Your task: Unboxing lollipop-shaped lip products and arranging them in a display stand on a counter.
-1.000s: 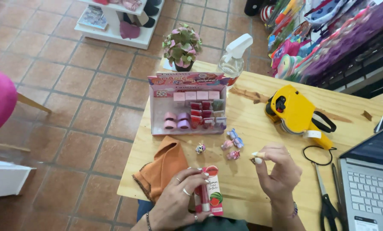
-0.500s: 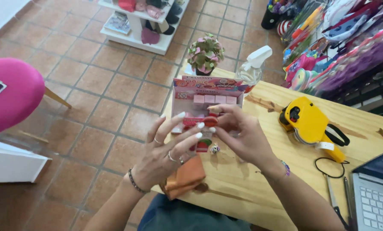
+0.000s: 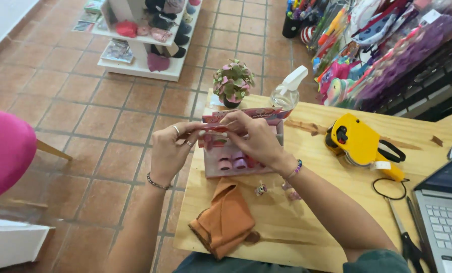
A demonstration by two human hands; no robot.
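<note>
Both hands, left hand [image 3: 169, 151] and right hand [image 3: 254, 137], pinch a small red packet [image 3: 217, 135] between fingertips, held above the pink display box [image 3: 231, 163] on the wooden table [image 3: 337, 202].

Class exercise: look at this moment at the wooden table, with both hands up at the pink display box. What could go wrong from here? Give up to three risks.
1. Both hands, left hand and right hand, work at the top of the pink display box; pushing there might tip it backward toward the plant pot and spray bottle.
2. The right forearm hangs above small loose trinkets; lowering it could sweep them away.
3. The orange cloth overhangs the table edge and may slide off.
</note>
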